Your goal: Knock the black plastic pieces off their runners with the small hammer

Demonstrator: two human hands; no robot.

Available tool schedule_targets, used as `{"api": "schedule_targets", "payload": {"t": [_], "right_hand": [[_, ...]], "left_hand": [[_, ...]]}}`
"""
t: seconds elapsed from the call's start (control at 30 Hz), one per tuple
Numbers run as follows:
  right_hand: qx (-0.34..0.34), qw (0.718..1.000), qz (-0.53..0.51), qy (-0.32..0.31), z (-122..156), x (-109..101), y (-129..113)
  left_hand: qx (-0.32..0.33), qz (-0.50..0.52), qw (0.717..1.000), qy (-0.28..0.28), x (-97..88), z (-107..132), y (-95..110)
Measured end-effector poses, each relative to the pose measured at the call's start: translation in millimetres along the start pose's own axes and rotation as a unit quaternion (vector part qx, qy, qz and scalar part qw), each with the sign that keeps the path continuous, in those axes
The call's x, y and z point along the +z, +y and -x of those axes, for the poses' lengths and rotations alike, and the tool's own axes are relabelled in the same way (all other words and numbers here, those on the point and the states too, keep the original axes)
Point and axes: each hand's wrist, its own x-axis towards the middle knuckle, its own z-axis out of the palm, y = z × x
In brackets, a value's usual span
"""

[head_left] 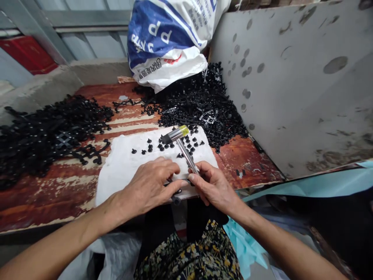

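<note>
My left hand (157,179) is closed, thumb and fingers pinching a small black part (178,191) mostly hidden by the hand. Close beside it, my right hand (214,184) is closed too, its thumb and fingertips pinched on the other end of what looks like the same black part. A hammer (183,147) with a silver handle and one yellow and one black face lies on the white cloth (122,171). Its handle runs to my right fingers; whether they grip it I cannot tell. Several small black studs with round heads (150,147) stand around the hammer head.
Black linkage pieces are heaped at the left (55,134). Another black heap (201,103) lies behind the cloth, under a white and blue sack (171,42). A grey panel (291,77) borders the worn red-brown table (236,163) on the right. Light-blue sheeting (314,179) hangs nearby.
</note>
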Motion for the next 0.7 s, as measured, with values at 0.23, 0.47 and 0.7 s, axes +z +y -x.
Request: {"api": "schedule_targets", "payload": {"t": [0.23,0.47,0.7], "right_hand": [[-0.023,0.994,0.003,0.108,9,3,9],[-0.029,0.997,0.028,0.061,12,13,3],[-0.036,0.993,0.061,0.091,13,-14,0]], "left_hand": [[-0.189,0.075,0.978,0.042,3.4,15,1],[-0.16,0.166,0.973,-0.01,15.0,3,2],[-0.084,0.172,0.981,-0.029,2.9,-17,-21]]}}
